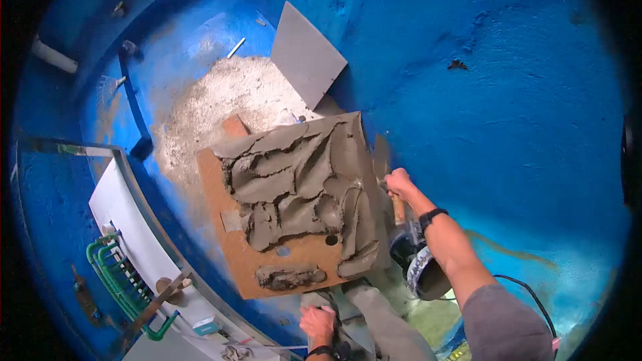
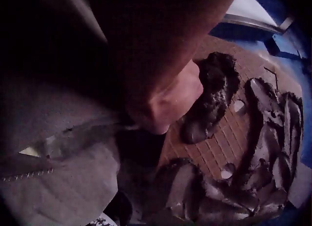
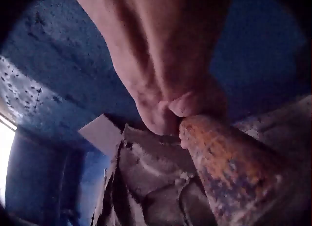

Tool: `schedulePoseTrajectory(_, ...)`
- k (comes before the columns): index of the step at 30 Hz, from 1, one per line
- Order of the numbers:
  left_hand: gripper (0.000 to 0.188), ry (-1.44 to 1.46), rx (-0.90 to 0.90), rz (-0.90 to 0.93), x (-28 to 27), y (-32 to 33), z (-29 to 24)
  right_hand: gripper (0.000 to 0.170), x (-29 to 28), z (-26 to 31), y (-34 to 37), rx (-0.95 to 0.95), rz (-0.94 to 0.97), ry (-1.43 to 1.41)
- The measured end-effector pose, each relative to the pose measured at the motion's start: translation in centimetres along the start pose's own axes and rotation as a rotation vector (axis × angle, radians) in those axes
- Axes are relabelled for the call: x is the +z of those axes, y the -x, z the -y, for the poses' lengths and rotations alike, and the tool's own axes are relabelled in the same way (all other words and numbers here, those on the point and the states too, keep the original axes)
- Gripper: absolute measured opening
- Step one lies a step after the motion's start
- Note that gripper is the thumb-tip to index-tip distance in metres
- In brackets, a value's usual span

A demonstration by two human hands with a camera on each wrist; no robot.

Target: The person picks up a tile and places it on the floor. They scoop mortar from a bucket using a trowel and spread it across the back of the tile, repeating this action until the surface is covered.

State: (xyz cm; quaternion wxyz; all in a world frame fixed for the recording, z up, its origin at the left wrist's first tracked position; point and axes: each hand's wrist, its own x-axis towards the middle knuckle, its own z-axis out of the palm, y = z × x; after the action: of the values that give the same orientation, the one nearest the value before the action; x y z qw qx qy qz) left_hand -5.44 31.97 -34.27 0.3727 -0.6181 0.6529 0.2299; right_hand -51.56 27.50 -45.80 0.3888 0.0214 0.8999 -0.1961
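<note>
A large brown tile (image 1: 235, 254) lies back side up, thickly spread with grey mortar (image 1: 294, 187). Two round holes show through its bare grid-patterned part (image 2: 229, 150), beside a separate strip of mortar (image 1: 291, 277). My right hand (image 1: 399, 184) grips the worn wooden handle (image 3: 234, 172) of a trowel at the tile's right side; the grey blade (image 1: 381, 154) stands beside the mortar's edge. Close to the tile's near edge, my left hand (image 1: 317, 324) is over my trouser leg, fingers loosely curled and partly hidden in the left wrist view, with nothing visible in it.
A mortar-smeared bucket (image 1: 428, 274) stands right of my legs, with a black cable (image 1: 528, 287) beyond it. Behind the tile, a grey square tile (image 1: 307, 53) leans on the blue wall (image 1: 501, 93). Green pipes (image 1: 110, 274) and a white panel (image 1: 144, 220) are at the left.
</note>
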Motion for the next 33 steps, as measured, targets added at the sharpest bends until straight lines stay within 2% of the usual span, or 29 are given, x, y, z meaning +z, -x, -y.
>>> schedulePoseTrajectory(1,0.039,0.005,-0.003,-0.020,-0.6,0.1,-0.2,0.031,-1.0,0.9,0.5,-0.008,-0.002,-0.011)
schedulePoseTrajectory(3,0.039,0.013,-0.015,-0.032,-0.5,0.7,-0.3,0.032,-3.3,2.6,1.5,-0.234,0.008,0.096)
schedulePoseTrajectory(5,0.040,0.058,0.031,-0.030,0.1,0.6,0.3,0.033,-4.4,6.1,2.0,-0.281,0.000,0.101)
schedulePoseTrajectory(7,0.040,0.055,0.011,-0.042,-0.1,0.8,0.1,0.033,-4.7,9.7,1.2,-0.398,0.069,0.206)
schedulePoseTrajectory(8,0.041,0.047,-0.003,-0.047,-0.1,1.0,0.0,0.032,-4.5,12.0,1.9,-0.359,0.125,0.229)
schedulePoseTrajectory(9,0.041,0.050,-0.007,-0.049,0.2,1.2,0.1,0.031,-3.6,13.9,2.5,-0.319,0.181,0.253)
schedulePoseTrajectory(10,0.041,0.063,-0.011,-0.057,0.7,1.3,0.3,0.030,-1.4,14.5,1.8,-0.400,0.211,0.334)
schedulePoseTrajectory(13,0.044,0.082,-0.035,-0.042,1.3,1.5,0.7,0.029,8.1,17.9,-0.4,-0.827,0.113,0.688)
schedulePoseTrajectory(16,0.045,0.096,-0.051,-0.017,1.9,0.9,0.7,0.034,16.7,23.8,1.6,-0.803,0.207,0.605)
schedulePoseTrajectory(18,0.042,0.092,-0.086,0.003,1.9,1.3,1.5,0.035,19.6,26.7,6.1,-0.615,0.413,0.266)
schedulePoseTrajectory(19,0.042,0.111,-0.095,0.011,1.7,1.3,1.3,0.034,19.7,26.9,8.4,-0.667,0.439,0.224)
schedulePoseTrajectory(21,0.042,0.161,-0.117,0.013,2.1,1.2,1.4,0.032,20.3,24.7,10.8,-0.833,0.301,0.078)
schedulePoseTrajectory(23,0.045,0.249,-0.123,-0.011,3.0,2.2,1.8,0.041,17.2,22.5,14.5,-0.506,0.466,-0.123)
schedulePoseTrajectory(26,0.053,0.346,-0.144,0.051,3.0,3.9,4.5,0.041,16.8,16.4,13.9,-0.643,0.229,0.052)
schedulePoseTrajectory(28,0.058,0.384,-0.145,0.045,1.6,4.9,6.4,0.040,17.1,14.7,13.3,-0.729,0.185,0.112)
schedulePoseTrajectory(30,0.063,0.407,-0.136,0.040,1.9,5.3,9.2,0.039,17.3,15.0,14.6,-0.791,0.106,0.300)
schedulePoseTrajectory(31,0.065,0.447,-0.136,0.001,3.2,5.8,11.0,0.039,18.1,15.5,15.1,-0.791,0.107,0.295)
schedulePoseTrajectory(33,0.067,0.484,-0.127,-0.036,3.3,5.3,13.2,0.039,20.6,16.9,16.0,-0.536,0.247,0.163)
